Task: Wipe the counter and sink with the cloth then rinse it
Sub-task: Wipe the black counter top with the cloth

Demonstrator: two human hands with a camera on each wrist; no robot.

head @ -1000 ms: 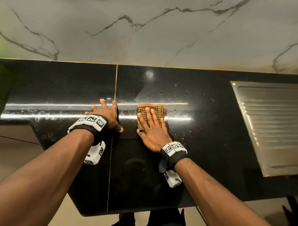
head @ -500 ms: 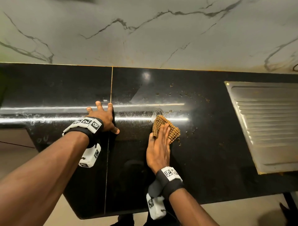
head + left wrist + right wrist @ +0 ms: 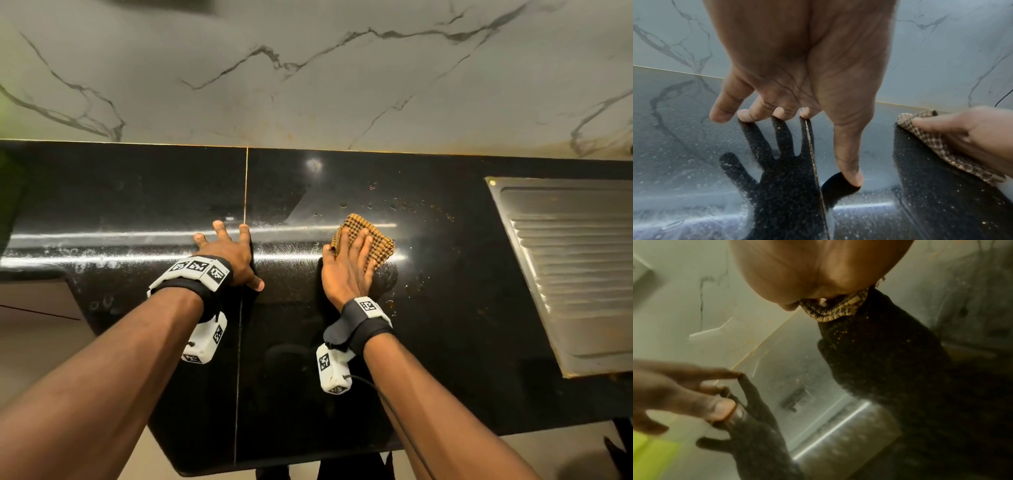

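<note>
The black counter (image 3: 445, 325) spans the view under a marble wall (image 3: 308, 68), with the steel sink drainboard (image 3: 575, 274) at its right end. Left of the drainboard, the right hand (image 3: 346, 270) presses flat, straight fingers on the folded checked cloth (image 3: 376, 240), likely to scrub nearby droplets. Further left, the left hand (image 3: 229, 253) rests splayed, empty, seemingly bracing the body

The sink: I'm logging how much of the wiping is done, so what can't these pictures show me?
- Sink basin: out of frame; the head view shows only the ribbed steel drainboard, cut by the right edge.
- Counter under the cloth: covered by it and the right hand.
- Right wrist view: blurred, so residue is unreadable.
- Left hand: its palm hides the counter beneath.
</note>
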